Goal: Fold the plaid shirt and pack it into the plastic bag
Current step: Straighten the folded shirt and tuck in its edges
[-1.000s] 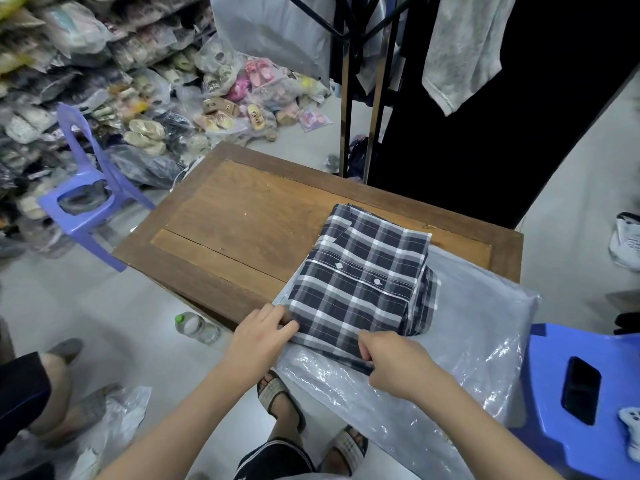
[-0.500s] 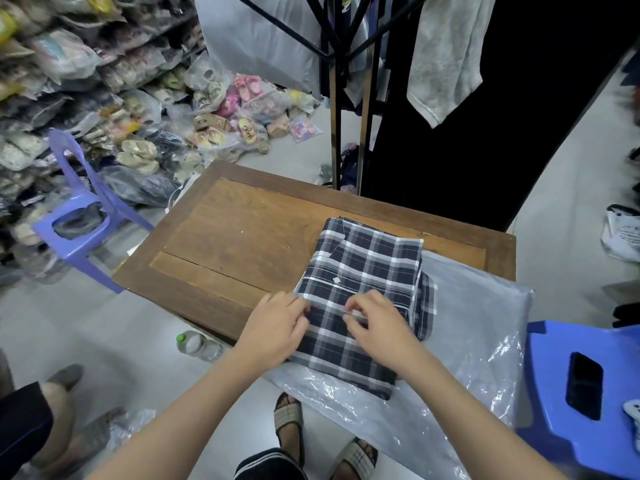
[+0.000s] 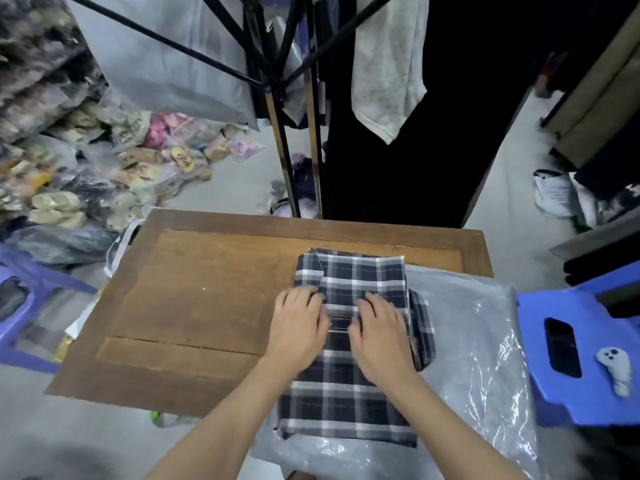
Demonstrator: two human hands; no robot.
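The folded plaid shirt (image 3: 349, 403), dark with white checks, lies on the right half of the wooden table (image 3: 207, 289), on top of a clear plastic bag (image 3: 474, 358) that spreads to the right and over the near edge. My left hand (image 3: 299, 327) lies flat on the shirt's left side, fingers pointing away from me. Beside it my right hand (image 3: 379, 336) presses flat on the shirt's middle. Both hands have straight fingers. A sleeve or flap of the shirt sticks out at the right edge.
A blue plastic stool (image 3: 585, 358) with a black phone on it stands at the right. A purple chair (image 3: 20, 306) is at the left. A clothes rack (image 3: 287, 133) stands behind the table, and bagged shoes are piled at the far left.
Both hands moved from the shirt's near edge up onto its middle and flattened out. The view shifted so the table sits squarer.
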